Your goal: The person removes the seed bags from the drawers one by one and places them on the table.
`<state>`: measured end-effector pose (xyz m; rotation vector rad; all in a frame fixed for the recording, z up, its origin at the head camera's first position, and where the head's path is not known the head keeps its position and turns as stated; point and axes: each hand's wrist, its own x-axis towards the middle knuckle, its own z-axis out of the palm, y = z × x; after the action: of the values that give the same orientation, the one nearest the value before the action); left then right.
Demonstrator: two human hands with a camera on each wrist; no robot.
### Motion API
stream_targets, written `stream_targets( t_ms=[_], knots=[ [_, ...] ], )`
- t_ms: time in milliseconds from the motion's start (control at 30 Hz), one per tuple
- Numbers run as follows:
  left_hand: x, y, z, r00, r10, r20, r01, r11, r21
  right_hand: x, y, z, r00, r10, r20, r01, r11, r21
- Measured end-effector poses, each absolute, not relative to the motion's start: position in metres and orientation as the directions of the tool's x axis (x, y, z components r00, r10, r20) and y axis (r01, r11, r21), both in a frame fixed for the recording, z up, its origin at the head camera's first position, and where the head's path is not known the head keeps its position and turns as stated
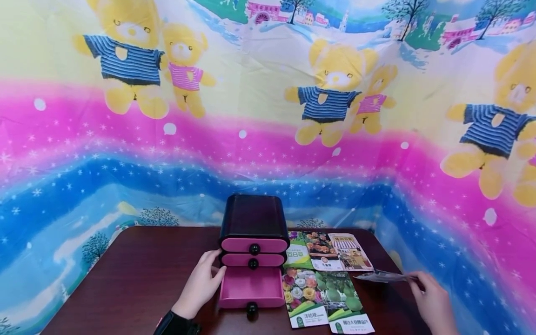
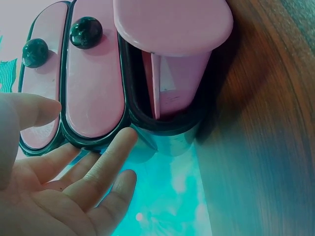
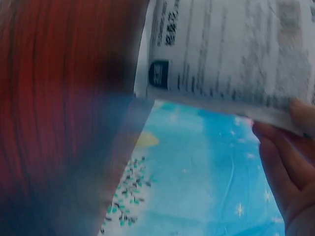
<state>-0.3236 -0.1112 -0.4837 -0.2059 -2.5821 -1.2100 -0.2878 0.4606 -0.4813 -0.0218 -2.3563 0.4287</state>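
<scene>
A small black cabinet (image 1: 254, 218) with pink drawers and round black knobs stands on the table; its bottom drawer (image 1: 252, 284) is pulled out. My left hand (image 1: 200, 284) is at the cabinet's left side, fingers spread along its edge. In the left wrist view the thumb lies near the upper drawer fronts (image 2: 93, 83) and the fingertips are right at the black frame. Away to the right, my right hand (image 1: 433, 298) pinches a seed packet (image 1: 383, 276) by its edge, held nearly flat. Printed text on the packet (image 3: 221, 54) shows in the right wrist view.
Several seed packets lie right of the cabinet: a green one (image 1: 298, 251), an orange-flower one (image 1: 323, 251), one with a striped awning (image 1: 351, 252), a rose one (image 1: 304, 298) and a green-fruit one (image 1: 341, 300). A bear-print cloth (image 1: 251, 153) hangs behind the dark wooden table (image 1: 146, 279).
</scene>
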Motion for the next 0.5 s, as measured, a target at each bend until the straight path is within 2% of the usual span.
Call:
stream_targets(
  t_ms=[133, 300, 500],
  knots=[
    [-0.324, -0.111, -0.484, -0.952, 0.013, 0.306, 0.244, 0.634, 0.734, -0.281, 0.472, -0.481, -0.802, 0.06, 0.595, -0.133, 0.952, -0.275],
    [-0.323, -0.111, -0.483, -0.953, 0.011, 0.304, 0.241, 0.637, 0.732, -0.277, 0.479, -0.479, -0.923, 0.019, 0.383, -0.096, 0.956, -0.278],
    [-0.322, -0.111, -0.482, -0.954, 0.011, 0.301, 0.239, 0.637, 0.733, -0.281, 0.484, -0.485, -0.979, -0.047, 0.196, -0.106, 0.948, -0.299]
  ],
)
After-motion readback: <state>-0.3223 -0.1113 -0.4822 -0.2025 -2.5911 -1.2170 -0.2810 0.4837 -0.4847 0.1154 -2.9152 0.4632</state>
